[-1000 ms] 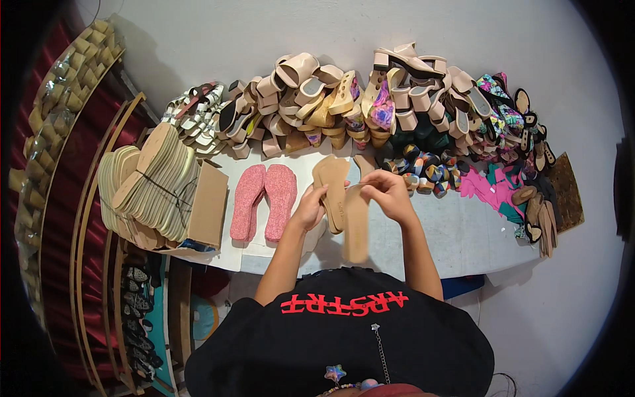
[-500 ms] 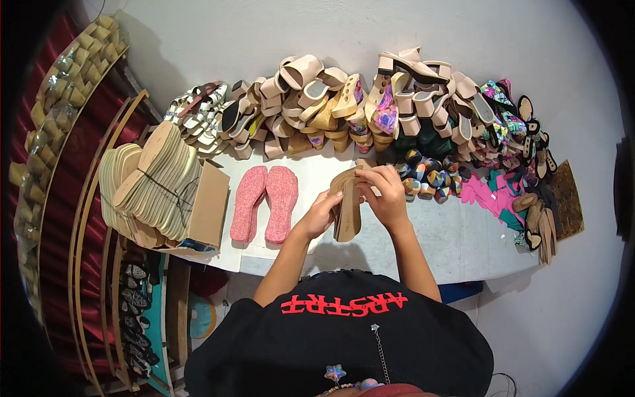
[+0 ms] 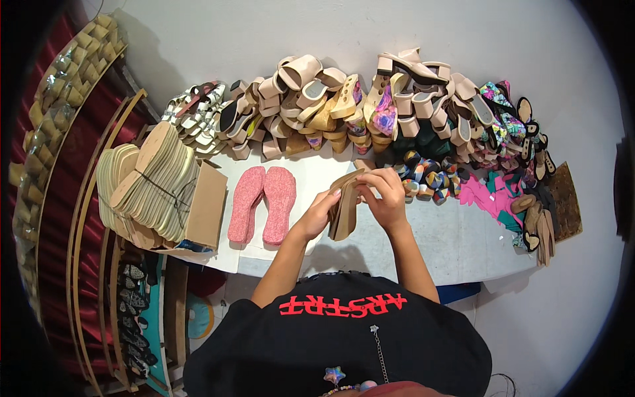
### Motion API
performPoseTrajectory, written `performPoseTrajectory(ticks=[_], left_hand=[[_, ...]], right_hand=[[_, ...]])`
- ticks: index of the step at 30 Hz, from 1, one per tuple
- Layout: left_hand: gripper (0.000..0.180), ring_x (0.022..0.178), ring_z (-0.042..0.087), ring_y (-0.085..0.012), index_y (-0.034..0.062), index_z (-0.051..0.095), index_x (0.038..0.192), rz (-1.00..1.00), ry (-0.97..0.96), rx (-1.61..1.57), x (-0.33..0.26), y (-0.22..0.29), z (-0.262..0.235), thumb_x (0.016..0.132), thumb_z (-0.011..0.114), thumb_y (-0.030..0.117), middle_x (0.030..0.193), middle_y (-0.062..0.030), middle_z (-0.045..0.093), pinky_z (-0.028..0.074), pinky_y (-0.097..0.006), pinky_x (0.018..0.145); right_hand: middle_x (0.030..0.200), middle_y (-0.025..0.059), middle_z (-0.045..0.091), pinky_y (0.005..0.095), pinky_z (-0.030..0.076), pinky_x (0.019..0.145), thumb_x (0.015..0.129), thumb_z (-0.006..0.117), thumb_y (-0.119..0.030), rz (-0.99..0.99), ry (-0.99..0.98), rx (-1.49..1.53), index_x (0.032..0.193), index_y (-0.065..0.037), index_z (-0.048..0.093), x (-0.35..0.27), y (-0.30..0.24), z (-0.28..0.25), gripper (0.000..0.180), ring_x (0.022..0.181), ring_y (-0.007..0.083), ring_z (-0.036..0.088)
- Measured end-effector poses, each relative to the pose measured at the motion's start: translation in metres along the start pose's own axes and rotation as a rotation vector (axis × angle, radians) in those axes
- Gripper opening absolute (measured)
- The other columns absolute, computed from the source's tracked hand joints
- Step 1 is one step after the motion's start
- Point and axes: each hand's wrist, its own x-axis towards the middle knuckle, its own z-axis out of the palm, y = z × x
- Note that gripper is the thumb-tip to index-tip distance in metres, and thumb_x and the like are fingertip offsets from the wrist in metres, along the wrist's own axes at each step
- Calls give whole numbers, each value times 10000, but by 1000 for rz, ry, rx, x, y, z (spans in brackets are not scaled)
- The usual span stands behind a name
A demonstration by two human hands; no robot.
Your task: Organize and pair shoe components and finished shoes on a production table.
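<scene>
A small stack of tan insoles is held upright over the table between my two hands. My left hand grips its left side, thumb across the upper edge. My right hand pinches the stack near its top right, where the layers are fanned slightly apart. Left of my hands, two stacks of pink speckled soles lie side by side on white paper. Just beyond the held insoles, another tan piece lies partly covered.
Finished sandals are heaped along the wall. A cardboard box with bundled pale insoles stands at the left. To the right lie multicoloured wrapped pieces, pink fabric scraps and a brown board. Shelves line the far left.
The insoles have turned slightly in my hands, and their layers now show more on edge. Both hands stay in nearly the same place.
</scene>
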Motion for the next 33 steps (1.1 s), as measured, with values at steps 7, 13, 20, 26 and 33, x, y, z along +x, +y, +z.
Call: performPoseTrajectory(ticks=[7,13,20,26,33], left_hand=[[431,883,517,-137,-37,445,1139,-9,108,337,-4,9,8,896,340,303,998,-108,568,391,-261,792],[392,845,469,-82,-13,425,1161,3,73,221,-4,9,9,900,372,274,969,-36,525,378,-228,767],[356,910,518,-118,-4,464,1099,52,264,-103,1,-4,13,880,413,271,1001,-72,550,403,-258,804],[309,905,553,-178,-17,456,1087,31,366,-270,2,-11,-2,873,407,200,1000,-116,561,441,-301,798],[296,863,564,-163,-18,450,1095,27,351,-31,2,-7,2,853,471,150,978,-105,569,459,-294,750]], right_hand=[[725,73,539,334,390,607,599,679,-11,60,-89,10,757,-35,516,2,-2,-4,228,696,254,510],[784,75,537,334,379,644,608,654,-14,51,13,-3,758,-49,524,-11,-1,3,202,708,257,494],[842,57,562,329,375,704,581,656,2,-41,105,-167,681,-69,536,-21,-14,12,171,806,230,505],[774,24,609,311,382,682,594,659,26,-46,59,-43,702,-67,543,-32,-13,15,184,717,200,550],[737,55,597,292,397,639,607,674,32,44,101,22,794,-57,587,-34,-11,18,224,675,216,552]])
